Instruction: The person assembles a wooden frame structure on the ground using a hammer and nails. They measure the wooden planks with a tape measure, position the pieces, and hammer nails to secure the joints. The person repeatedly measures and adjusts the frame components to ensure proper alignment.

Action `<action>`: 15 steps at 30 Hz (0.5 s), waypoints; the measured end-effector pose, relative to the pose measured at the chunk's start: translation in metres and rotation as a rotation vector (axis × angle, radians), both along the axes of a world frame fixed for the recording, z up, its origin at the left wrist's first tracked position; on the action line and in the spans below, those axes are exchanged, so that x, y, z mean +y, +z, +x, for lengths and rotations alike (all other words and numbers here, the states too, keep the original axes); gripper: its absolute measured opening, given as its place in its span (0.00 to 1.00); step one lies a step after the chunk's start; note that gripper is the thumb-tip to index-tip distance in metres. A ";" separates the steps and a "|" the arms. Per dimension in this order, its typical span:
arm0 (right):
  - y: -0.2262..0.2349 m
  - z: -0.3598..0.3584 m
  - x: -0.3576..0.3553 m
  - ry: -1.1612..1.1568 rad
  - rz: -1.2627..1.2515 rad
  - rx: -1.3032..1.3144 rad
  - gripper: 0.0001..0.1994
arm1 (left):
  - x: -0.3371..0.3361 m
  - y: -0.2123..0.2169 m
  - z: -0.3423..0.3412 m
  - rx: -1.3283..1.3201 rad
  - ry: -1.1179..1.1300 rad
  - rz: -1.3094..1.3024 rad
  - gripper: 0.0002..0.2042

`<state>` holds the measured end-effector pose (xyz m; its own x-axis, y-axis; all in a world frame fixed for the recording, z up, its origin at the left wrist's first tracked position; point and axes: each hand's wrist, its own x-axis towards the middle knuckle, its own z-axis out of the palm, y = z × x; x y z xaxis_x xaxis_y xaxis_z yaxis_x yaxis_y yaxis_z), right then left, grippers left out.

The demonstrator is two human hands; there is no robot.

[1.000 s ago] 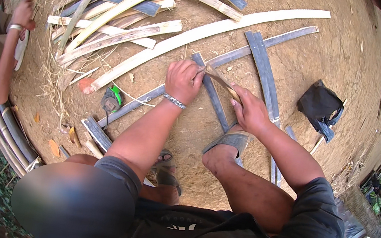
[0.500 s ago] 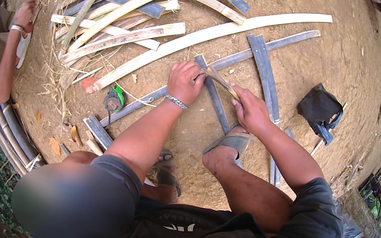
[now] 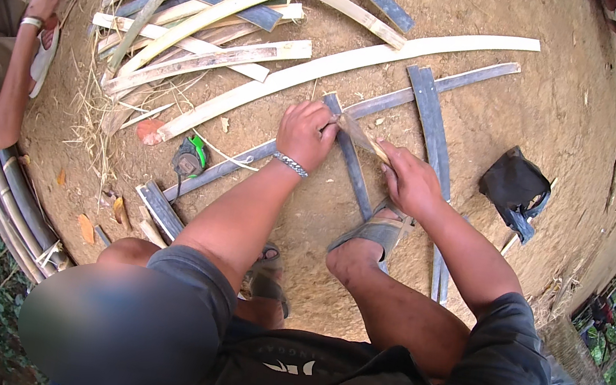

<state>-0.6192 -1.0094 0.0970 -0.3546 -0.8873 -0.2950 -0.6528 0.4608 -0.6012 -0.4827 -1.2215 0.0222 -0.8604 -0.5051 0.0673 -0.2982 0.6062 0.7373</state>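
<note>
I squat on bare earth over dark grey bamboo slats laid crosswise. My left hand, with a metal bracelet on the wrist, is closed over the top end of a short dark slat where it meets a long dark slat. My right hand grips a thin tan strip that runs up to my left hand's fingers. My sandalled right foot presses on the short slat's lower end. Another dark slat lies just right of my hands.
A long pale curved slat lies beyond my hands, with a pile of pale and dark slats at upper left. A green-and-black tape measure, a black bag, bamboo poles and another person's arm surround me.
Both hands stay at the crossing of the slats, shifting only slightly along the tan strip. The person at the left has barely moved.
</note>
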 end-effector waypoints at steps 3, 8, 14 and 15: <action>0.005 0.006 0.000 -0.105 -0.158 -0.039 0.28 | 0.001 0.003 0.002 -0.024 -0.005 0.041 0.06; 0.004 -0.004 0.008 -0.006 0.029 -0.023 0.25 | 0.002 0.004 0.000 -0.047 -0.012 0.003 0.04; 0.035 -0.005 0.013 -0.207 0.164 -0.192 0.25 | 0.001 -0.003 0.001 0.026 -0.003 0.024 0.05; 0.042 -0.005 0.013 -0.238 0.218 -0.245 0.25 | 0.001 -0.002 0.002 -0.001 -0.008 0.032 0.06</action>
<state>-0.6238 -0.9966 0.1391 -0.4382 -0.6959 -0.5689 -0.3617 0.7159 -0.5972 -0.4807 -1.2204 0.0198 -0.8648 -0.4997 0.0502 -0.2941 0.5849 0.7559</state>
